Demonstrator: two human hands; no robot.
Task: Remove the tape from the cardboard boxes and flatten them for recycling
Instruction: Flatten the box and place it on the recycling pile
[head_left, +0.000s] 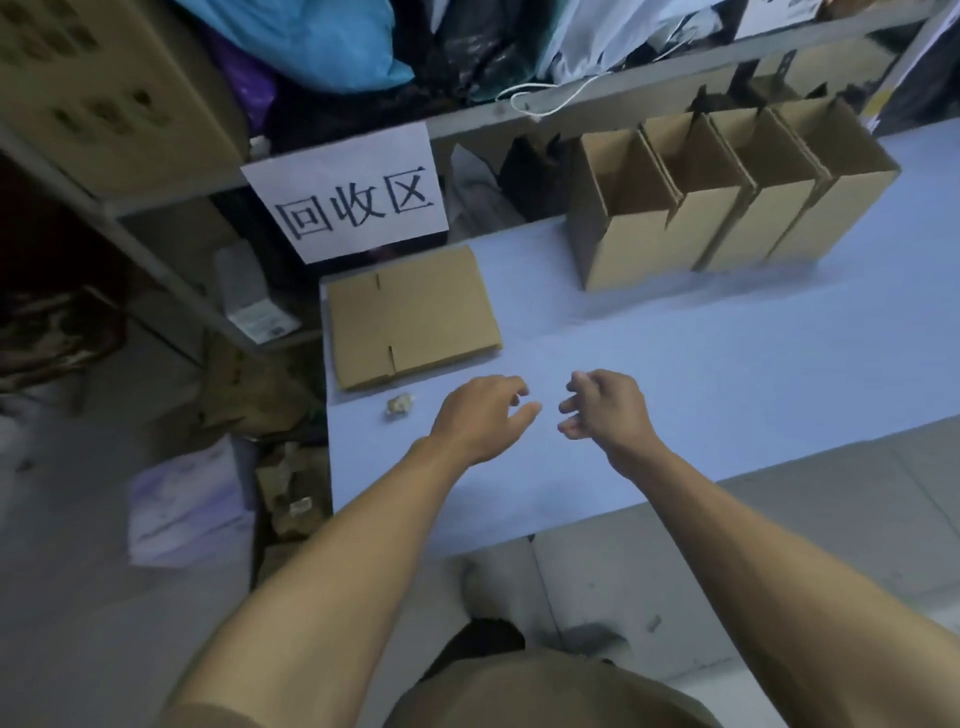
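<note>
While a flattened box lies far left on the tabletop, the left hand and right hand hover, each grip loosely spread, holding nothing.

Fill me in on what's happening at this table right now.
A person is breaking down cardboard boxes. Both hands, left hand and right hand, hover over the table with loosely curled fingers, holding nothing. One flattened box lies at the left end under the paper sign, with a small crumpled wad, possibly tape, beside it. Four open boxes stand in a row at the back, not yet flattened.
</note>
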